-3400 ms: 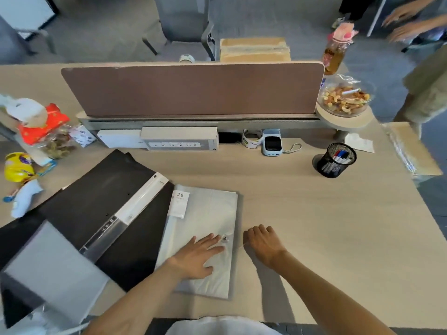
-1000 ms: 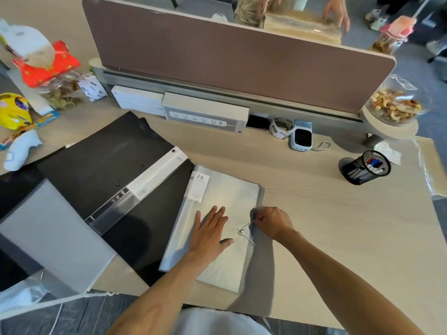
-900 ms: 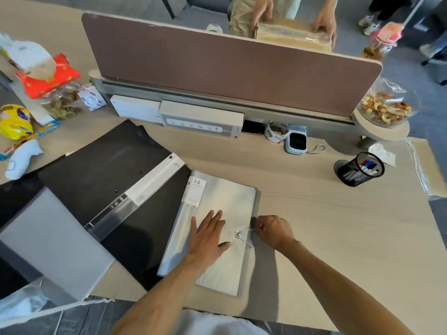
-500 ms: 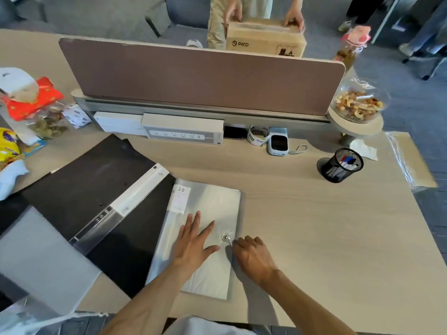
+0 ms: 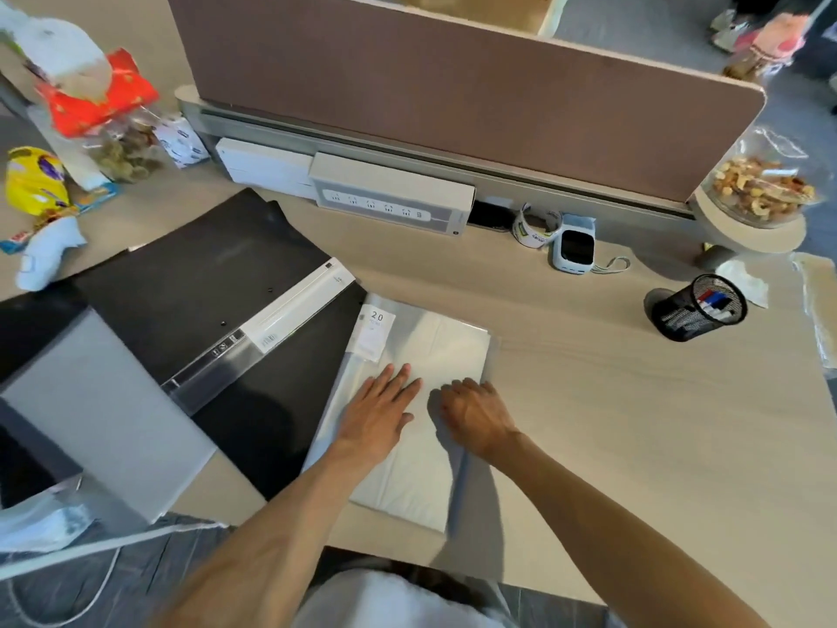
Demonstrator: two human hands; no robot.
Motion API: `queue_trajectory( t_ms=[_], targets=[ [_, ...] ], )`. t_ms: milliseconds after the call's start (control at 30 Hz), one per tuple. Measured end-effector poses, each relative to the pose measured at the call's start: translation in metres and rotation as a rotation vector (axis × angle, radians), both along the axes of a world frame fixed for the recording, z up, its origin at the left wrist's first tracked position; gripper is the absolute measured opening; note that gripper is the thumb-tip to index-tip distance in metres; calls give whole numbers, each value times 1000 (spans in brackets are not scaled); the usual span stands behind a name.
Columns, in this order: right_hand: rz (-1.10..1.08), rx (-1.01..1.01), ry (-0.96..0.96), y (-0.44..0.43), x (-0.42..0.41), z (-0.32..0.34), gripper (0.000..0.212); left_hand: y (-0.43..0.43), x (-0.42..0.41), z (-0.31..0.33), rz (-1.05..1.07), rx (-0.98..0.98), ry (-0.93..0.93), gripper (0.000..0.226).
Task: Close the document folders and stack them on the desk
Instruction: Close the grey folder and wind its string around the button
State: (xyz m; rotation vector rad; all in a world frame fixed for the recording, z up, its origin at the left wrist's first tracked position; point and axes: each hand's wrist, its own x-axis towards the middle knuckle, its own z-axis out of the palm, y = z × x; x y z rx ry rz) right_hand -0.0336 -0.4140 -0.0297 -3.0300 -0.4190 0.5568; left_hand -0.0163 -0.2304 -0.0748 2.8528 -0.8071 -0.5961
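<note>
A translucent white document folder (image 5: 453, 342) with a "20" label lies shut on the desk in front of me. My left hand (image 5: 378, 412) presses flat on its middle, fingers spread. My right hand (image 5: 475, 414) rests on the folder's right part with its fingers curled down over the spot of the string clasp; clasp and string are hidden under it. To the left, a black folder (image 5: 199, 283) lies open, with a white spine strip (image 5: 299, 305) across it and a grey sheet (image 5: 99, 401) on its near half. The white folder overlaps the black one's right edge.
A mesh pen cup (image 5: 697, 308) stands at the right. A power strip (image 5: 389, 199), a tape roll (image 5: 534, 226) and a small white device (image 5: 575, 247) line the brown partition (image 5: 453, 83). Snack bags (image 5: 36, 183) lie far left, and a snack bowl (image 5: 765, 188) sits far right.
My right hand held the clasp string out to the right, then moved in over the clasp and now covers it. My left hand has stayed flat on the white folder.
</note>
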Motion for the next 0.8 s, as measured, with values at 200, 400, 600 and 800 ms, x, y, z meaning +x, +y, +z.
queue_trajectory(
  t_ms=[200, 400, 600, 800],
  targets=[
    [-430, 201, 158, -16, 0, 16, 4, -2, 0, 8, 3, 34, 19, 57],
    [-194, 131, -133, -28, -43, 2, 14, -5, -4, 15, 36, 28, 29, 55],
    [-85, 31, -220, -22, -53, -6, 17, -7, -8, 17, 43, 40, 35, 55],
    [-69, 44, -245, -20, -61, -12, 35, -7, -8, 16, 48, 33, 41, 54]
  ],
)
